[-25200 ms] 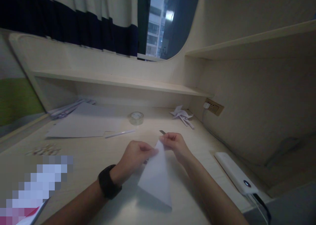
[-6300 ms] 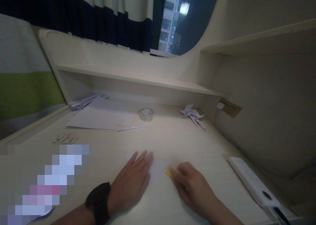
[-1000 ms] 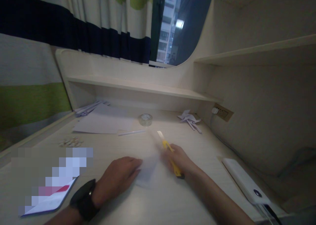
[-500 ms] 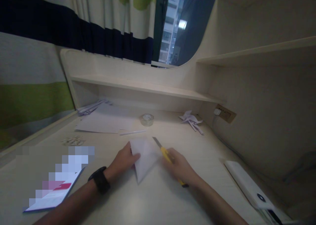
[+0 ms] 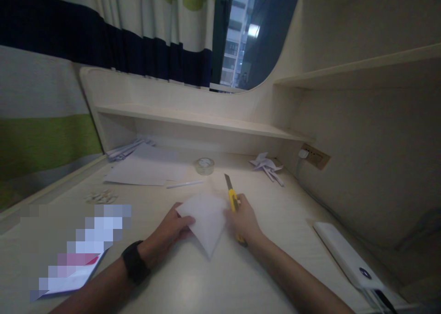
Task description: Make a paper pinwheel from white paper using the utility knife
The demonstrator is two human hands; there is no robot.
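Note:
A folded white sheet of paper (image 5: 206, 221) is held just above the pale desk (image 5: 193, 282), one corner pointing toward me. My left hand (image 5: 168, 233), with a black watch on its wrist, pinches the paper's left edge. My right hand (image 5: 243, 222) is closed round a yellow utility knife (image 5: 232, 199) and touches the paper's right edge. The knife's blade is out and points away from me.
Farther back lie a tape roll (image 5: 204, 166), a white pen (image 5: 184, 184), flat white sheets (image 5: 144, 169) and a folded paper shape (image 5: 267, 166). A white power bank (image 5: 347, 254) rests at the right, under a wall socket (image 5: 315, 156). A booklet (image 5: 74, 277) is at the left.
The paper has been turned and spread wider between both hands. The knife has swung more upright, with its blade pointing straight away from me. Both hands have stayed in much the same place.

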